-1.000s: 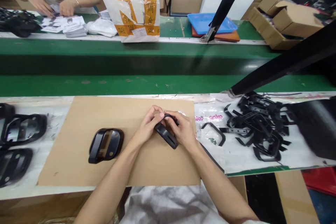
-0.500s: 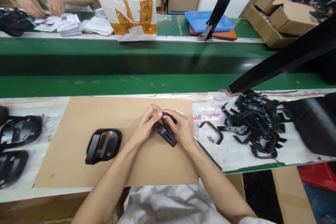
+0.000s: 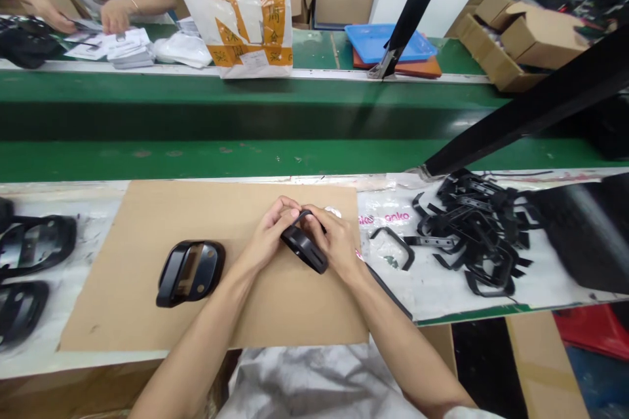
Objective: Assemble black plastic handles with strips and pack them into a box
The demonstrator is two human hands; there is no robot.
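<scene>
Left hand: bare [image 3: 269,236], thumb and fingertips pinching the upper end of the black piece in hand.
Right hand: bare [image 3: 338,236], fingers curled against the far side of the same piece, thumb pressed near its upper loop; some fingertips hidden.
Black piece in hand: one [image 3: 303,250], slotted, with a thin curved band at its top; held between both hands over the cardboard, tilted, lower end toward the right. Contact with the sheet could not be told.
Cardboard sheet: one [image 3: 118,321], flat on the bench before the person.
Handled black piece: one [image 3: 167,281], lying left of the hands, well apart from them; a broad band bridged its rounded plate, so it looked put together.
Far-left pieces: a few [image 3: 63,245], black, beside the sheet, partly out of view; similar in build, apparently assembled too.
Loose frame: one [image 3: 401,241], black, open-sided, on clear plastic right of the sheet.
Heap of parts: many [image 3: 484,229], black frames and drilled strips, tangled at the right, seemingly awaiting handling.
State of work: judged partway; the piece in hand seemed mid-handling, its joins too small to verify.
Across the bench: a co-worker's hands [image 3: 116,15] over paper cards [image 3: 128,51].
</scene>
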